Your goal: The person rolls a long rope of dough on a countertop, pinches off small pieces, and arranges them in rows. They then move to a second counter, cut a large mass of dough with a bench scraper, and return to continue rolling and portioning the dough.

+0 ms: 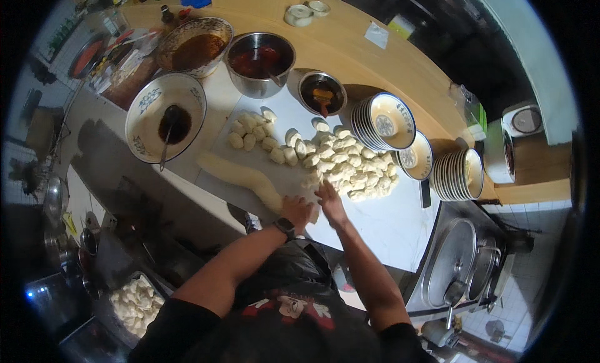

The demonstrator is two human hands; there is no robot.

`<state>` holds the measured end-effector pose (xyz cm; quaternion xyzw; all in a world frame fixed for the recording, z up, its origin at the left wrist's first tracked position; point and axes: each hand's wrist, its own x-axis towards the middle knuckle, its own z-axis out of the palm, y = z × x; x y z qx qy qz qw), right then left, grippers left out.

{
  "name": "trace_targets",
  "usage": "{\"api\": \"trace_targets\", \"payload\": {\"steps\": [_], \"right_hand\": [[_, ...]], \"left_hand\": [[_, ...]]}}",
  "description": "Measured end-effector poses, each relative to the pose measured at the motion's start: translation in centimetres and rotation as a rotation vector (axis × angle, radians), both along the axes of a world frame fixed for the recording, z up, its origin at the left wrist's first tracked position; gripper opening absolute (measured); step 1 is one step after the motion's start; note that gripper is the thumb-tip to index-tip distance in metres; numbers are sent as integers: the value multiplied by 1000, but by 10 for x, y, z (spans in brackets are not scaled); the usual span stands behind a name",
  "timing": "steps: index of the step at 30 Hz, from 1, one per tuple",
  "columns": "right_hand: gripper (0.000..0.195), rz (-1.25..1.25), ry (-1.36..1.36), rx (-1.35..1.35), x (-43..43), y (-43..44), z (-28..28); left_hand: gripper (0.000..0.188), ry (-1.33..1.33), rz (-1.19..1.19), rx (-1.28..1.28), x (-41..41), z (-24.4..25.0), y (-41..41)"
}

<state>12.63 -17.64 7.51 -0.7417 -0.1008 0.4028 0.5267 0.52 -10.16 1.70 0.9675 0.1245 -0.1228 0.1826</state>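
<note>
A long rope of pale dough (239, 175) lies slantwise across the white work surface. My left hand (297, 212), with a dark watch on its wrist, is over the rope's near end, fingers curled around it. Just right of it, my right hand (332, 206) is raised with its fingers apart, pointing at a heap of small dough pieces (351, 168); no piece shows in it. A blurred pale patch lies at the heap's left edge, beyond my fingertips. Farther left is a looser cluster of rounded dough pieces (251, 131).
Along the back stand a patterned bowl with a ladle (140, 109), a sauce basin (197, 51), a steel pot of red liquid (260, 63) and a steel bowl with a brush (322, 98). Stacked bowls (391, 121) border the heap. Lidded metal pots (452, 264) stand right.
</note>
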Motion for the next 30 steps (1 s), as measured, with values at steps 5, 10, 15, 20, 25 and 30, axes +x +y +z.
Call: {"api": "trace_targets", "payload": {"steps": [5,10,15,20,25,30], "right_hand": [[37,224,-351,-96,-22,-42,-59],[26,74,-246,-200,-28,-44,-53],[39,20,-492,-256,-5,-23,-39],[46,-57,-510,-456,13,1,-4],[42,-31,-575,-433,18,-17,-17],[31,271,-654,-50,-85,42,123]], "left_hand": [[47,-285,135,-136,-6,2,15],[25,-222,86,-117,-2,22,11],[17,-165,88,-184,33,18,12],[15,-172,130,-151,49,51,18],[16,-154,208,-121,51,60,6],[31,154,207,-53,27,-28,11]]}}
